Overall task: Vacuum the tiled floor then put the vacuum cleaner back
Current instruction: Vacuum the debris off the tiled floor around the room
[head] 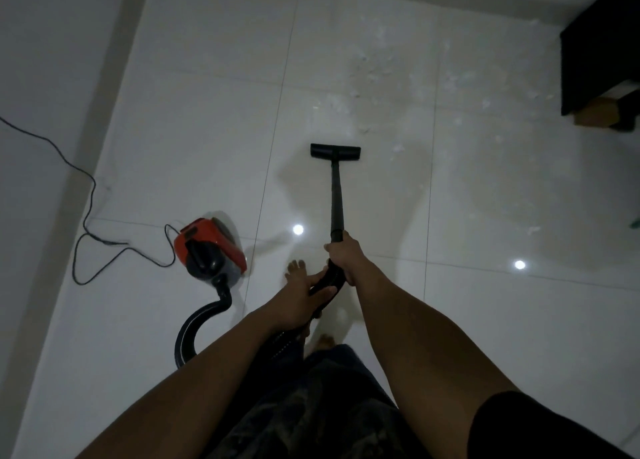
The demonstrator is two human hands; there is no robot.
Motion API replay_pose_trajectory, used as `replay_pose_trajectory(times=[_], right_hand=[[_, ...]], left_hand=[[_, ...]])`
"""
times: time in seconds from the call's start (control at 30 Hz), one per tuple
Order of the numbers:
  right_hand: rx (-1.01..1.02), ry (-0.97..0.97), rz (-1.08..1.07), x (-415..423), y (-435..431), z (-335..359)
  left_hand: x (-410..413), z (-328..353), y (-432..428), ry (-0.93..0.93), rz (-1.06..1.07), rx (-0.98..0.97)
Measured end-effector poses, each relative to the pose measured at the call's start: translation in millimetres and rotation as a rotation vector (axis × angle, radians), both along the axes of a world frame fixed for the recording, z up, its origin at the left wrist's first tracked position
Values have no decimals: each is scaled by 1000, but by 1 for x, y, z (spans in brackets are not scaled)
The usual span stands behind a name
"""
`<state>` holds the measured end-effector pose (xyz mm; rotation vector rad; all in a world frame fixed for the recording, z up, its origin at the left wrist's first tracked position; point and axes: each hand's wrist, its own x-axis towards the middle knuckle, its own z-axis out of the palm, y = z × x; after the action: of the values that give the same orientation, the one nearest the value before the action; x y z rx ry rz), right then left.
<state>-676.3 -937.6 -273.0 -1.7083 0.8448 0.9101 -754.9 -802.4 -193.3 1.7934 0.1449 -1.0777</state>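
Since the wand (336, 195) is a long rigid black tube, it should transmit push and pull straight to the floor head (335, 151), which lies flat on the tiled floor (207, 140) ahead of the person's bare feet. Judged light and stiff; slides easily on glossy tile, so little force needed. Right hand (343, 256) is closed around the wand's near end, just below the tube collar. Left hand (304, 294) rests on the curved handle section where the hose begins, fingers partly wrapped, not fully clenched as far as can be seen. This two-hand hold looks sound: upper hand steers, lower hand takes the hose drag. Hose (197, 323) is soft and ribbed, looping back on the person's left to the red canister (207, 247), which sits on the floor near the left foot. Canister likely the heavy part; for carrying back, take it by its black top handle, not by hose. Power cord (86, 195) trails loose from the canister toward the left wall: snag risk. White scattered debris (381, 74) lies beyond the head, toward the dark cabinet (595, 43) at right, not yet reached.
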Motion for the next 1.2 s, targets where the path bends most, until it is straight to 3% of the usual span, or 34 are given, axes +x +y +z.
replay_pose_trajectory(times=[0.3, 0.57, 1.2], right_hand=[[-29, -17, 74, 108, 24, 5], [-96, -40, 117, 189, 35, 2], [-87, -55, 48, 400, -17, -4]], left_hand=[[110, 0, 23, -29, -52, 96], [193, -4, 37, -6, -20, 36], [405, 5, -20, 33, 58, -7]])
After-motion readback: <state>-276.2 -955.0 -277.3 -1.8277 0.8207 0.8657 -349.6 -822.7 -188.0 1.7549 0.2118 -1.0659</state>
